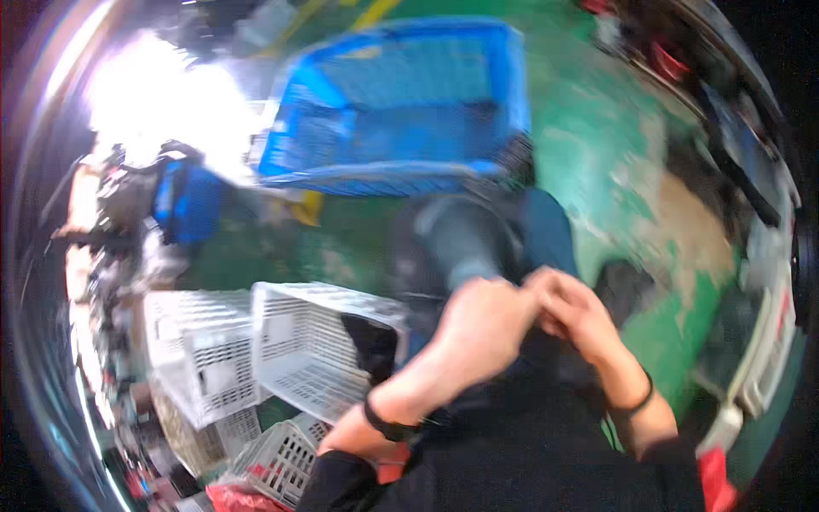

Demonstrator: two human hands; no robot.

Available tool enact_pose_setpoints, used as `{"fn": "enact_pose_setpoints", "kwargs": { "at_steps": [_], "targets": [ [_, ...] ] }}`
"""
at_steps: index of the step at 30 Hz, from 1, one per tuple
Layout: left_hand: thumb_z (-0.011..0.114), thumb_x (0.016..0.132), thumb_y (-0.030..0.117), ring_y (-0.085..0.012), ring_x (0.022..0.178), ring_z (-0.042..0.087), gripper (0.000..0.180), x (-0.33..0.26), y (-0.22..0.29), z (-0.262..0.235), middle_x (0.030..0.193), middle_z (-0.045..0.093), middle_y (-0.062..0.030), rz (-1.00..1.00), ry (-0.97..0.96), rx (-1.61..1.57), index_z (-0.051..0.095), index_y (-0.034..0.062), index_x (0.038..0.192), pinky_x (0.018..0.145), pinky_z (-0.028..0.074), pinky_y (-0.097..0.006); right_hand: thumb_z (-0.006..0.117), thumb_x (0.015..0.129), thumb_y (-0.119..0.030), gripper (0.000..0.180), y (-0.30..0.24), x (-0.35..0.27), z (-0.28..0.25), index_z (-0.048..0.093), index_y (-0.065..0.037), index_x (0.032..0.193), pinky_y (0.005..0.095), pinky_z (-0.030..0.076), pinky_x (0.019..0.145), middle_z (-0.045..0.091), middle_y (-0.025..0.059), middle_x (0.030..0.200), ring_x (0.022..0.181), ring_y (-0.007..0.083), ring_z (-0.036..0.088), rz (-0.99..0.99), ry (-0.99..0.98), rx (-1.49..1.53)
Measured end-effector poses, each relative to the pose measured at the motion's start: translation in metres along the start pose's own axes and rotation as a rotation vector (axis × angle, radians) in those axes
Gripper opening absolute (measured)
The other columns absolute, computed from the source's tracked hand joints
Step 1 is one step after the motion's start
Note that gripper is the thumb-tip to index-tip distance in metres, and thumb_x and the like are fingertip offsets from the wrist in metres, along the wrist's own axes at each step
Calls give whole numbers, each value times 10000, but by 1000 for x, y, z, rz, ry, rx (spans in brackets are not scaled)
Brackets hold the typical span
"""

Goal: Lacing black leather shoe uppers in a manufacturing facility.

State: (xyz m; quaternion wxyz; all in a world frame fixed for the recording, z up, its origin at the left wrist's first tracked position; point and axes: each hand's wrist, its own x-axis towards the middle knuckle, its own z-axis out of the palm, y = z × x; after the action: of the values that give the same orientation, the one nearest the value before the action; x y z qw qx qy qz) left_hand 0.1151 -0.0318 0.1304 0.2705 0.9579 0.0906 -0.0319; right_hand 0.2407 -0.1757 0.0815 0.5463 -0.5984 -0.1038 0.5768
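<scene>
My left hand [490, 322] and my right hand [573, 309] meet in front of my body, their fingertips close together or touching. The left is curled, its back turned up and smeared by motion. On the right, thumb and fingers are bent into a pinch. Whatever lies between the fingers is too small or hidden to make out. Just beyond the left hand is a blurred dark grey rounded shape [465, 235], whose kind I cannot tell. Both wrists carry dark bands.
A large blue plastic crate [384, 179] stands ahead on the green floor [589, 154]. To my left are a white slotted basket [328, 299] lying tipped, another white basket [205, 358] and a third one [286, 452]. Clutter lines both sides.
</scene>
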Motion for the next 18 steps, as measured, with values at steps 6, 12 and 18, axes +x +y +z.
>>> {"fn": "enact_pose_setpoints", "kwargs": {
  "at_steps": [6, 12, 18],
  "targets": [
    [686, 841, 150, -220, 1023, 609, 662, -21, -2, 15, 1003, 658, -43, 126, 112, 218, 545, -18, 1466, 879, 445, -375, 641, 999, -132, 113, 25, 3, -6, 643, -27, 959, 264, 441, 616, 601, -16, 762, 679, 84, 558, -258, 33, -292],
    [765, 829, 301, -260, 1291, 517, 614, -54, -17, 1, 1352, 537, -83, 163, 594, 283, 623, 141, 1404, 1051, 370, -480, 561, 1049, -212, 170, 27, 6, -80, 640, -65, 1084, 220, 229, 403, 715, 38, 990, 501, 24, 363, -374, 353, 690],
    [886, 707, 435, -273, 819, 615, 413, -84, -30, 13, 857, 592, -39, -44, 643, 262, 682, 127, 891, 726, 441, -445, 574, 1077, -206, 75, 0, -25, -118, 584, -137, 1107, 201, 220, 402, 561, -14, 886, 499, 24, 330, -530, -293, 978]
  ]
}}
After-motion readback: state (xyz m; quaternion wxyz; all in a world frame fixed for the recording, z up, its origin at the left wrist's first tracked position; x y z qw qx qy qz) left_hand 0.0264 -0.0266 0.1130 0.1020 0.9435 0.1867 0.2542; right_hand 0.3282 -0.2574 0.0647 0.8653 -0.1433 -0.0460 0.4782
